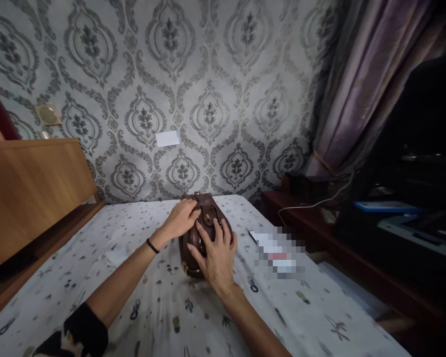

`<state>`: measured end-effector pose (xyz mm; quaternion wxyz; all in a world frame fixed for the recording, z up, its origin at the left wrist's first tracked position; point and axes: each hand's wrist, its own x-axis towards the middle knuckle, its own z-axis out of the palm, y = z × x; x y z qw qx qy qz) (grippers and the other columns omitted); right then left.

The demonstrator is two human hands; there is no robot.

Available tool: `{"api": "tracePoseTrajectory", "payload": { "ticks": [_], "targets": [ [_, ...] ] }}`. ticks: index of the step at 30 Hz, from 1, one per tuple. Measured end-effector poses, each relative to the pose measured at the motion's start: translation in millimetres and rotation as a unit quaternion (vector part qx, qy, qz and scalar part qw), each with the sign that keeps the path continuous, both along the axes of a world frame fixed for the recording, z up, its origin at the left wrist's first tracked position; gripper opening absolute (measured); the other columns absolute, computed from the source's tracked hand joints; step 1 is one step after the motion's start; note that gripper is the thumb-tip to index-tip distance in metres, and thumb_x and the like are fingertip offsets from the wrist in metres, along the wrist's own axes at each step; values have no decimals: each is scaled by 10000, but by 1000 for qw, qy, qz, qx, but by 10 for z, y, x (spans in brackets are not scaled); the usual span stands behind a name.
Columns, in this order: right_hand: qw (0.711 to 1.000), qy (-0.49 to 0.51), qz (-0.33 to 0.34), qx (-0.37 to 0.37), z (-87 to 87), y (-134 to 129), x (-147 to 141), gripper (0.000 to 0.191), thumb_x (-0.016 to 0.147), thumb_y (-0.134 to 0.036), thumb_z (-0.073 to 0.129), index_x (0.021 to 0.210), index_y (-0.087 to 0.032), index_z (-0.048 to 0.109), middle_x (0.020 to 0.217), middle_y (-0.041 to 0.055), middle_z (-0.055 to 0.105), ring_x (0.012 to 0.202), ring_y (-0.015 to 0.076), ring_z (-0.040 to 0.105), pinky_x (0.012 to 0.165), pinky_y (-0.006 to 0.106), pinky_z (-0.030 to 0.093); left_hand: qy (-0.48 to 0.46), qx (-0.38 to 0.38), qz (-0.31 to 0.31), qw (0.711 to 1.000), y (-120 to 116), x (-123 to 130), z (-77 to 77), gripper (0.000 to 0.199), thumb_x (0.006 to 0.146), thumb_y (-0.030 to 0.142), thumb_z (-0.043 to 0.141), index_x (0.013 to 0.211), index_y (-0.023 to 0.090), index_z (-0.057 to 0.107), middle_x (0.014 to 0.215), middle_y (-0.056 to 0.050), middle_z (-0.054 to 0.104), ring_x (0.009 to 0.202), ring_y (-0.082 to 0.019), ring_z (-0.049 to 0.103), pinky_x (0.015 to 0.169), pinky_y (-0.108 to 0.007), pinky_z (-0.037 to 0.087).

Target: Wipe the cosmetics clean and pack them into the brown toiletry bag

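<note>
A dark brown leather bag with gold-coloured zips and a small emblem on its flap lies on the patterned white sheet. My left hand is at the bag's upper left side, its fingers curled in near the flap; what they hold, if anything, is hidden. Across the bag's front right side rests my right hand, with its fingers spread over the leather. A black band circles my left wrist.
A phone-like object, mostly blurred out, lies to the right of the bag. At the left stands a wooden headboard. On the right are a dark red table, a white cable and a purple curtain. A patterned wall is behind.
</note>
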<state>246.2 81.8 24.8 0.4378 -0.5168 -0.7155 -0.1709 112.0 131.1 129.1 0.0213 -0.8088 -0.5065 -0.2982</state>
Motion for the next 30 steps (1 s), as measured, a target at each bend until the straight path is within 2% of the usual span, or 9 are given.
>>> {"api": "tracePoseTrajectory", "payload": {
  "ticks": [5,10,13,16,18,21,24,30],
  "targets": [
    [1000,0,6,-7,-11,-1,4,488,892,-472,645,1352,-320,588,1474,164,457,1404,391,341,1071,639,308,-19,-13,-16,1000,-70,5,-5,217,900,207,517,688,221,474,788,-36,607,802,-202,566,778,-327,455],
    [998,44,52,6,-76,14,84,472,962,-436,535,1415,-304,514,1516,148,399,1430,354,330,1103,604,322,-50,-27,-3,998,-31,-19,-34,202,898,217,499,696,215,480,724,-6,586,707,-171,549,678,-293,445],
    [990,119,72,20,-114,50,158,491,997,-357,453,1474,-245,429,1510,156,407,1403,307,380,1108,544,378,-66,-18,-1,998,4,10,0,76,849,147,506,848,210,548,817,-16,623,780,-182,581,716,-295,459],
    [983,162,87,27,-154,104,219,462,1005,-271,404,1462,-212,435,1475,160,452,1380,282,413,1114,537,402,-54,-7,-13,998,58,113,81,273,797,95,526,1040,209,580,995,-43,666,936,-202,610,825,-309,469],
    [979,180,89,26,-193,146,247,433,1002,-230,383,1421,-213,492,1464,160,465,1372,282,427,1106,553,415,-29,-18,-15,999,116,212,136,305,799,120,559,1085,214,605,1046,-48,686,986,-210,617,871,-313,464],
    [974,212,84,22,-261,209,274,433,987,-185,363,1370,-223,561,1435,158,494,1343,281,460,1097,566,425,-7,-45,3,999,236,356,179,165,804,218,637,966,215,668,931,-39,718,914,-220,637,823,-308,470],
    [968,235,87,20,-309,254,289,466,972,-164,354,1384,-221,564,1409,160,525,1320,274,484,1099,553,428,-3,-60,29,998,352,451,169,65,795,268,683,808,204,681,806,-35,715,825,-216,642,746,-291,464],
    [970,225,84,27,-310,278,306,475,974,-155,344,1393,-215,558,1375,152,558,1284,253,520,1092,524,447,-20,-53,57,997,421,489,102,71,836,256,664,803,198,689,839,-48,726,836,-212,643,740,-289,446]
  ]
}}
